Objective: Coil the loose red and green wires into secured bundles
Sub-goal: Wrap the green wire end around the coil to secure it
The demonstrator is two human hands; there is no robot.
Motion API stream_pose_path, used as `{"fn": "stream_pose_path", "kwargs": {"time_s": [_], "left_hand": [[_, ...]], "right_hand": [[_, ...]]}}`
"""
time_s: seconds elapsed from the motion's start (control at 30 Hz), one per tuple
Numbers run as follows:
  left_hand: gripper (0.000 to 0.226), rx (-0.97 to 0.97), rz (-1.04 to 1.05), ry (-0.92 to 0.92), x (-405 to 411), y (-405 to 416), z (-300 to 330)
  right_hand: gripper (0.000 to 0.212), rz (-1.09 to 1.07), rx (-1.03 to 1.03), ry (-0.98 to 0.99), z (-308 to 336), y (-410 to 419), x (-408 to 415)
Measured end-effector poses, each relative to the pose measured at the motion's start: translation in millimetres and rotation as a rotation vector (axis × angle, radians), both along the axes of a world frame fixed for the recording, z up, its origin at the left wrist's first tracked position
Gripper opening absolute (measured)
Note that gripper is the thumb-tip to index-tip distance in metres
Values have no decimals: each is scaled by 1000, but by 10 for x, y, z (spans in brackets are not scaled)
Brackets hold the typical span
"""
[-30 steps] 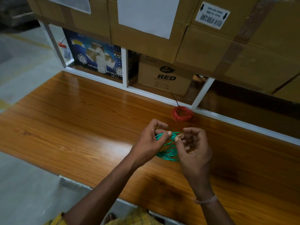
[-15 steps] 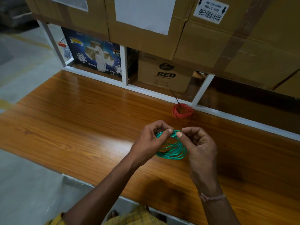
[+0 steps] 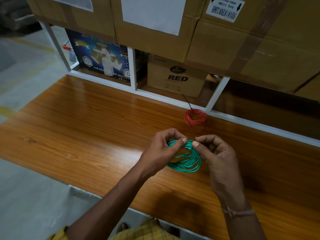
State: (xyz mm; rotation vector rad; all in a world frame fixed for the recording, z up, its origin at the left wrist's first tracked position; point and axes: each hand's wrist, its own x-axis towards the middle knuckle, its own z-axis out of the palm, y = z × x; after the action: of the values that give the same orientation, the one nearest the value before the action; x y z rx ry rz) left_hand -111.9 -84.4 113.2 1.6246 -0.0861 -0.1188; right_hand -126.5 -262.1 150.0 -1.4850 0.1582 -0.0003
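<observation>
Since the earlier frame the green coil (image 3: 186, 157) opens out rounder, pinched at its far edge by left hand (image 3: 161, 149) and right hand (image 3: 219, 157) above the bench (image 3: 86, 135); red coil (image 3: 195, 116) lies tied beyond, green tie pending.

A long wooden table (image 3: 72, 129) with a glossy orange-brown top crosses the frame from the left to the lower right. Behind it, in the upper part, stands a white metal rack (image 3: 133, 70). Inside the rack, at the upper left, is a dark blue box (image 3: 102, 56) with pictures of tape rolls, and to its right a small carton marked "RED" (image 3: 176, 78). Large taped cardboard boxes (image 3: 259, 40) with white labels (image 3: 152, 13) fill the top. A grey floor (image 3: 22, 196) shows at the left.
</observation>
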Motion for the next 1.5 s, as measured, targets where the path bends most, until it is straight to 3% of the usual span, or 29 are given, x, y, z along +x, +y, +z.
{"fn": "stream_pose_path", "kwargs": {"time_s": [0.2,0.43,1.5], "left_hand": [[10,-63,7,30,23,-37,-21],[12,-103,12,68,43,-46,-9],[12,-62,11,83,156,-44,18]], "right_hand": [[13,-40,-342,-139,69,51,-80],[14,-48,-475,-159,126,63,-145],[13,-96,-427,-113,82,40,-39]]}}
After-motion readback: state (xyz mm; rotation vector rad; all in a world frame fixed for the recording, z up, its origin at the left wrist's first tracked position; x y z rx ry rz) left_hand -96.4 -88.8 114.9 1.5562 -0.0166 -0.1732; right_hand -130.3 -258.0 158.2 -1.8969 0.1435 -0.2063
